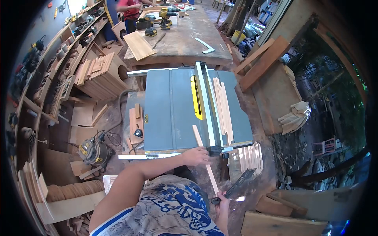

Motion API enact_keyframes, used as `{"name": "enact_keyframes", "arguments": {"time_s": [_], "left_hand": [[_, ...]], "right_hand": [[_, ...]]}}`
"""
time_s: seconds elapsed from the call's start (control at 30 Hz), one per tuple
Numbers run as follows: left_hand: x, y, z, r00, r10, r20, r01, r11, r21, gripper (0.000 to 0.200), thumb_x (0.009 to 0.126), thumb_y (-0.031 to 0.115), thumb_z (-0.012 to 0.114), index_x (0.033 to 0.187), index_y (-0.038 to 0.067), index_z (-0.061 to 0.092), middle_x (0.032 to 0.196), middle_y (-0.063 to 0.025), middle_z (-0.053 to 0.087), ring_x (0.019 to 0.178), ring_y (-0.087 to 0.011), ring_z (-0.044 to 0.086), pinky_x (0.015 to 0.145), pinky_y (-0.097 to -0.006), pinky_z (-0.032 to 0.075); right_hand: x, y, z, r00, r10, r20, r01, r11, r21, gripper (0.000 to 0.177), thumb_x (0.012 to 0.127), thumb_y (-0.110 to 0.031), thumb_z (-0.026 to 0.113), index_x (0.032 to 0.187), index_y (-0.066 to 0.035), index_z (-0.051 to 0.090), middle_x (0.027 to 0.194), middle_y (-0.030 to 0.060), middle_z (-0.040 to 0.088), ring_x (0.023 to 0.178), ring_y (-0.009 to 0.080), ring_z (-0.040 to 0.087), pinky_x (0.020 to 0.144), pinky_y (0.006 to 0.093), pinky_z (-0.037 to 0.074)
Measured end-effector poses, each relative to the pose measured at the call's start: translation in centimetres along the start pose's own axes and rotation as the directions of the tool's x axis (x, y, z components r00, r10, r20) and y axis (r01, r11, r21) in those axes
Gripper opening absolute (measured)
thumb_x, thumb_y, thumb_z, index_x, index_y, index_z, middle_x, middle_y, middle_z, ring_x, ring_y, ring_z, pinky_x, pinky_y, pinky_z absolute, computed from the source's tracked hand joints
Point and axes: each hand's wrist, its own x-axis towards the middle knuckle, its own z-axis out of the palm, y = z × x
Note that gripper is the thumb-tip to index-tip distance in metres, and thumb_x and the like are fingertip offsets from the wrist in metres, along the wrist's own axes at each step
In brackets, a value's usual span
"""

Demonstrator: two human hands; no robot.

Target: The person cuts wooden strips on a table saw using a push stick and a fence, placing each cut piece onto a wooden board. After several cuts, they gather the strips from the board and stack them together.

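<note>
A table saw (159, 106) with a grey top stands before me, its rip fence (208, 106) running front to back. My left hand (197, 156) is closed over a narrow wooden strip (198, 135) at the saw's front edge, beside the fence's front end. The strip slants back towards my body. At its near end my right hand (223, 203) is closed around a black push stick (240, 181), which points away to the right; that hand also touches the strip's end. A yellow blade insert (196, 98) lies left of the fence; several cut strips (223, 108) lie right of it.
Behind the saw stands a workbench (185, 47) with a board (138, 45), a drill (167, 17) and a metal square (204, 46). A person in red (130, 10) is at its far left. A shop vacuum (94, 151) sits left; more strips (252, 159) lie at the right front.
</note>
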Motion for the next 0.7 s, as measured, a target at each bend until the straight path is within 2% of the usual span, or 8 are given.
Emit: {"name": "enact_keyframes", "arguments": {"time_s": [0.03, 0.1, 0.13, 0.2, 0.33, 0.4, 0.5, 0.7], "left_hand": [[0.0, -0.1, 0.0, 1.0, -0.002, -0.001, 0.002, 1.0, 0.002, 0.042, 0.084, 0.018, 0.069, 0.125, 0.022, 0.072, 0.117, 0.0008, 0.066, 0.117, -0.0218, 0.061, 0.104, -0.0448, 0.048], [-0.4, 0.6, 0.1, 0.898, -0.4, -0.185, 0.367, 0.911, -0.188, 0.049, 0.085, 0.019, 0.074, 0.133, 0.017, 0.068, 0.117, -0.0013, 0.067, 0.114, -0.0256, 0.063, 0.106, -0.046, 0.048], [-1.0, 1.1, 1.0, 0.898, -0.401, -0.184, 0.368, 0.911, -0.189, 0.049, 0.085, 0.019, 0.074, 0.133, 0.017, 0.068, 0.117, -0.0013, 0.067, 0.114, -0.0256, 0.063, 0.106, -0.046, 0.048], [-2.0, 2.3, 2.8, 0.626, -0.755, -0.195, 0.664, 0.647, -0.375, 0.053, 0.087, 0.027, 0.077, 0.137, 0.012, 0.066, 0.126, -0.0055, 0.068, 0.121, -0.0303, 0.063, 0.111, -0.0512, 0.046], [-2.0, 3.6, 2.8, 0.668, -0.712, -0.214, 0.667, 0.701, -0.251, 0.057, 0.091, 0.038, 0.074, 0.14, 0.011, 0.064, 0.14, -0.0087, 0.064, 0.132, -0.0314, 0.058, 0.118, -0.0546, 0.039], [-1.9, 3.3, 2.5, 0.678, -0.718, -0.156, 0.697, 0.696, -0.175, 0.068, 0.092, 0.047, 0.072, 0.147, 0.01, 0.058, 0.153, -0.01, 0.056, 0.144, -0.0318, 0.049, 0.122, -0.057, 0.032], [-1.5, 2.8, 1.8, 0.696, -0.711, -0.101, 0.706, 0.703, -0.086, 0.081, 0.089, 0.055, 0.072, 0.151, 0.006, 0.054, 0.159, -0.011, 0.05, 0.147, -0.0333, 0.044, 0.123, -0.0592, 0.028], [-0.7, 1.4, 1.0, 0.674, -0.738, -0.025, 0.738, 0.675, -0.008, 0.097, 0.088, 0.066, 0.064, 0.158, 0.002, 0.042, 0.164, -0.0136, 0.041, 0.152, -0.035, 0.036, 0.126, -0.06, 0.021]], "right_hand": [[0.4, 0.6, 1.1, 0.999, -0.015, -0.049, 0.012, 0.998, -0.061, 0.036, 0.087, 0.017, 0.064, 0.097, -0.016, 0.052, 0.097, 0.0085, 0.066, 0.073, 0.0224, 0.066, 0.068, 0.0411, 0.062], [1.0, 1.8, 3.5, 0.996, -0.015, -0.091, 0.01, 0.999, -0.053, 0.036, 0.087, 0.018, 0.064, 0.097, -0.015, 0.051, 0.096, 0.0076, 0.065, 0.076, 0.0225, 0.066, 0.067, 0.0418, 0.062], [1.3, 2.5, 4.5, 0.991, -0.014, -0.134, 0.009, 0.999, -0.04, 0.037, 0.087, 0.018, 0.063, 0.097, -0.015, 0.051, 0.096, 0.0067, 0.063, 0.079, 0.0226, 0.067, 0.067, 0.0425, 0.062], [2.8, 3.7, 6.2, 0.993, -0.026, -0.119, 0.022, 0.999, -0.036, 0.037, 0.088, 0.019, 0.062, 0.097, -0.015, 0.051, 0.097, 0.0068, 0.062, 0.082, 0.0228, 0.066, 0.068, 0.0433, 0.062], [4.1, 3.9, 9.6, 0.982, -0.055, -0.183, 0.049, 0.998, -0.034, 0.036, 0.088, 0.018, 0.063, 0.098, -0.015, 0.051, 0.096, 0.0079, 0.061, 0.079, 0.0244, 0.065, 0.072, 0.0426, 0.062], [4.4, 3.8, 10.4, 0.981, -0.002, -0.196, -0.007, 0.999, -0.046, 0.031, 0.091, 0.013, 0.065, 0.095, -0.014, 0.051, 0.101, 0.0065, 0.061, 0.089, 0.0234, 0.064, 0.079, 0.0437, 0.059], [5.5, 3.9, 11.2, 0.981, -0.032, -0.192, 0.029, 0.999, -0.02, 0.033, 0.09, 0.014, 0.065, 0.099, -0.014, 0.049, 0.093, 0.0096, 0.061, 0.078, 0.0267, 0.066, 0.072, 0.0421, 0.062], [7.3, 3.9, 12.0, 0.987, -0.036, -0.157, 0.026, 0.998, -0.061, 0.031, 0.092, 0.012, 0.064, 0.101, -0.013, 0.049, 0.091, 0.0089, 0.061, 0.075, 0.0259, 0.068, 0.069, 0.0419, 0.063]]}}
